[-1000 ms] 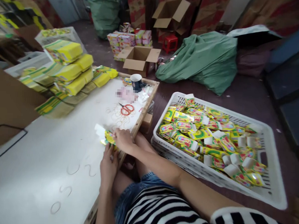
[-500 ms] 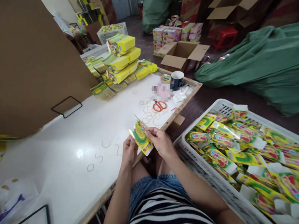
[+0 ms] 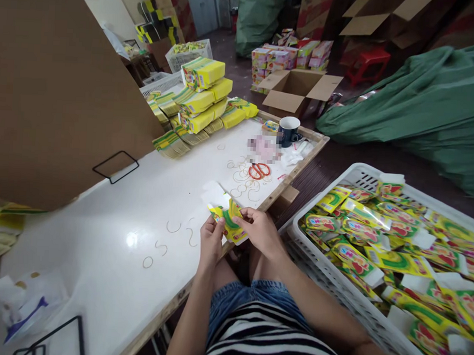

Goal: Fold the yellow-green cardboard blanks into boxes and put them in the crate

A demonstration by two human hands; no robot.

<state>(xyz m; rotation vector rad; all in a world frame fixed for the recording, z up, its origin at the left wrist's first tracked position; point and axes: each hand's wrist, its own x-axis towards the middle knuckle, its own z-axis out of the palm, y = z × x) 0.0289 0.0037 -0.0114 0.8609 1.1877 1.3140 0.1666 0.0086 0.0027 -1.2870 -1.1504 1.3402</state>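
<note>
Between my two hands, over the table's near edge, is a small yellow and green printed carton [image 3: 230, 225] with a white flap standing out at its far end. My left hand [image 3: 211, 237] pinches the carton's left side between thumb and fingers. On its right side my right hand [image 3: 259, 229] grips it, thumb on the printed face. The carton looks partly opened out, its panels at an angle. Past it on the white table [image 3: 110, 245] lie loose rubber bands [image 3: 244, 186] and orange-handled scissors [image 3: 259, 171].
To my right stands a white plastic basket [image 3: 298, 223] full of similar cartons. Bundled flat cartons [image 3: 203, 101] are stacked at the table's far side. A dark mug [image 3: 288, 133] stands near the far corner. Beyond are an open cardboard box [image 3: 284, 101] and a green sack [image 3: 419, 107].
The carton has gone from a flatter shape to a more opened one, with a white flap now showing. Both hands stay on it. The whole view has shifted slightly.
</note>
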